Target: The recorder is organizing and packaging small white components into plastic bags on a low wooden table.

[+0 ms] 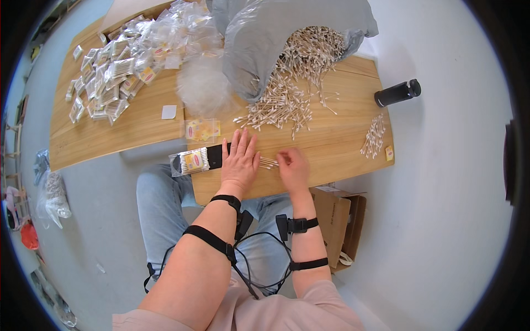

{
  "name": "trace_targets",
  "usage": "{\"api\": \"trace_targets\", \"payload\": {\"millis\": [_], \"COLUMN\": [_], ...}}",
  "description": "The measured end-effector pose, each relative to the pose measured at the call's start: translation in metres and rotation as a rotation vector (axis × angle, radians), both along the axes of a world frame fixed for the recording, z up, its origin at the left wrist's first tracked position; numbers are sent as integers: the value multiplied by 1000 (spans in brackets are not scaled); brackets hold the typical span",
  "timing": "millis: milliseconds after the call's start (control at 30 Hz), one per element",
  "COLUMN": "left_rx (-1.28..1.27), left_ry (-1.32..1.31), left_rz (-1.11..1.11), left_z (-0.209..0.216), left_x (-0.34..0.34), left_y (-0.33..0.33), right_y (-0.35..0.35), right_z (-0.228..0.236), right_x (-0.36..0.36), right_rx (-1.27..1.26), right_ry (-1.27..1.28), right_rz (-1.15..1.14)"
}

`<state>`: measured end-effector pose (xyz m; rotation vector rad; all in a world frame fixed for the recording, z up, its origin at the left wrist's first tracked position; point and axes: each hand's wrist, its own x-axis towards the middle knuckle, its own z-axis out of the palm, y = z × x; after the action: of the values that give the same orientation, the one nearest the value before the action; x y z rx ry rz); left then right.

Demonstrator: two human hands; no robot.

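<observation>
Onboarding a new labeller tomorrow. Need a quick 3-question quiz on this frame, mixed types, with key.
1. True or false: the left hand lies flat, fingers spread, on the wooden table.
2. What do the fingertips of the right hand pinch?
A. a small bunch of cotton swabs
B. the black bottle
C. the cardboard box
3. Fill in: the loose swab heap spills from a grey plastic ____.

Key: 1 true; 2 A; 3 bag.

The left hand (239, 161) covers most of the cotton swabs (268, 162) under it (only their tips show)
</observation>
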<state>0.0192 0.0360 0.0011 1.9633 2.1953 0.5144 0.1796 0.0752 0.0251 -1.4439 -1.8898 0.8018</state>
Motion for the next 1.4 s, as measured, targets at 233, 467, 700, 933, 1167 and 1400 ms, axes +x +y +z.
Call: {"api": "trace_targets", "payload": {"millis": [233, 467, 700, 933, 1167, 1400], "left_rx": [-34, -19, -6, 1, -36, -24], "left_ry": [0, 25, -28, -15, 42, -27], "left_rz": [-3, -3, 4, 4, -2, -3], "left_z": [6, 1, 7, 3, 0, 6], "left_x": [0, 2, 1, 0, 1, 2], "left_y": [0, 0, 1, 1, 0, 2], "right_y": [34, 8, -19, 16, 17, 5], "right_z": [4, -11, -2, 13, 11, 6], "right_x": [3, 14, 11, -7, 5, -2], "right_rx": [117, 184, 125, 148, 13, 120], "right_ry": [-315, -339, -226, -183, -190, -239], "right_rz": [-315, -316, -107, -106, -18, -12]}}
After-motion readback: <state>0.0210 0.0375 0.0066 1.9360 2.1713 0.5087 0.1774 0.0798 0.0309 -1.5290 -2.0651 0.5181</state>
